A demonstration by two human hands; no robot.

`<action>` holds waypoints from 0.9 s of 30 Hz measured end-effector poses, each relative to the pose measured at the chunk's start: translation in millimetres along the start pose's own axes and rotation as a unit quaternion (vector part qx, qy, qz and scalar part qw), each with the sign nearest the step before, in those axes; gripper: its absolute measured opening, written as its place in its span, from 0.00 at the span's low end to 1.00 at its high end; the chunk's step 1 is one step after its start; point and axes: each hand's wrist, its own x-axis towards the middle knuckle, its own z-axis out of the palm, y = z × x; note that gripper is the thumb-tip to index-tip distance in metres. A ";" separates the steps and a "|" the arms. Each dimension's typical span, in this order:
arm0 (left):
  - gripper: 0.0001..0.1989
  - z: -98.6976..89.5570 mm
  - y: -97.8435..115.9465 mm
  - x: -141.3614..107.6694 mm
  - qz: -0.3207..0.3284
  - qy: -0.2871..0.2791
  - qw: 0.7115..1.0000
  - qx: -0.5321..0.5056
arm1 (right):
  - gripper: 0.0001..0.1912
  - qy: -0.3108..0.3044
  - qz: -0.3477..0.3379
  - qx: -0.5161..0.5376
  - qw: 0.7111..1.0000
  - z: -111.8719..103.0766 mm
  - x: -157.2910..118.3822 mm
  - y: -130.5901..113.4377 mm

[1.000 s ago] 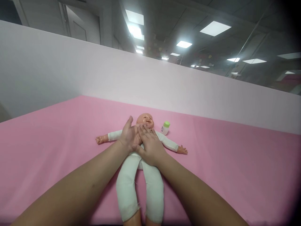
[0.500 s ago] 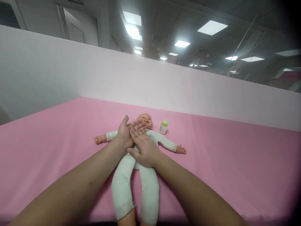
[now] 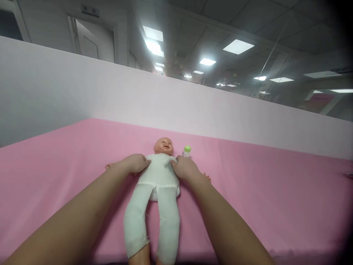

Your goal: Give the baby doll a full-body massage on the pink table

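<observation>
A baby doll with a white cloth body lies face up, its head away from me and its legs towards me. My left hand grips the doll at the armpit on the left side, thumb on the chest. On the other side, my right hand holds it the same way, thumb on the upper chest. The fingers of both hands are hidden beside or behind the doll. My hands and forearms cover most of its arms; only the small plastic hands show past them.
A small bottle with a green cap stands just beyond my right hand, its lower part hidden. Pink cloth covers the table. A low white wall runs along the back, with a door beyond it.
My hands were together over the doll's chest, the left palm up and the right laid on it. They have parted and now clasp the doll's sides. The view has tilted slightly up.
</observation>
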 end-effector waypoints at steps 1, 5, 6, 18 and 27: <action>0.24 -0.8 4.1 -2.1 -0.001 0.003 1.000 0.028 | 0.27 -0.013 0.007 -0.008 1.000 1.5 -0.1 0.0; 0.25 -1.2 11.0 -2.2 -0.014 0.018 0.996 0.088 | 0.32 -0.038 0.030 -0.025 0.999 2.8 -1.0 -0.6; 0.25 -0.1 10.0 -0.4 -0.015 0.027 0.996 0.089 | 0.33 -0.040 0.031 -0.025 0.998 2.2 -1.1 -0.5; 0.24 53.1 4.9 11.5 0.030 0.169 0.980 0.102 | 0.32 0.010 -0.003 -0.055 0.998 25.6 10.4 1.1; 0.17 60.9 -6.8 7.7 0.063 0.203 0.975 0.073 | 0.29 0.068 -0.029 -0.072 0.995 46.1 1.6 10.4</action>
